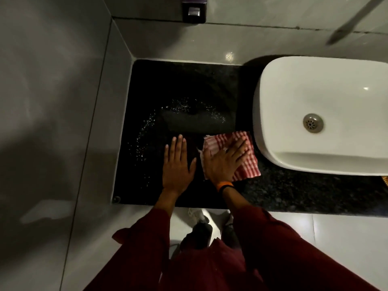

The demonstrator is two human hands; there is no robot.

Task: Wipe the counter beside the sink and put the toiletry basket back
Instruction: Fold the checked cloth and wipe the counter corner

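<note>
The black stone counter (178, 91) lies left of a white basin (319, 114). A ring of wet droplets glints on its middle. My right hand (225, 162) presses flat on a folded red-and-white checked cloth (248, 166), which rests on the counter close to the basin's left side. My left hand (177, 164) lies flat on the bare counter just left of the cloth, fingers spread, holding nothing. No toiletry basket is in view.
Grey tiled walls (63, 101) close the counter at the left and the back. A dark dispenser (193, 11) hangs on the back wall. A metal tap spout (352, 22) reaches in from the upper right. The basin's drain (312, 123) shows.
</note>
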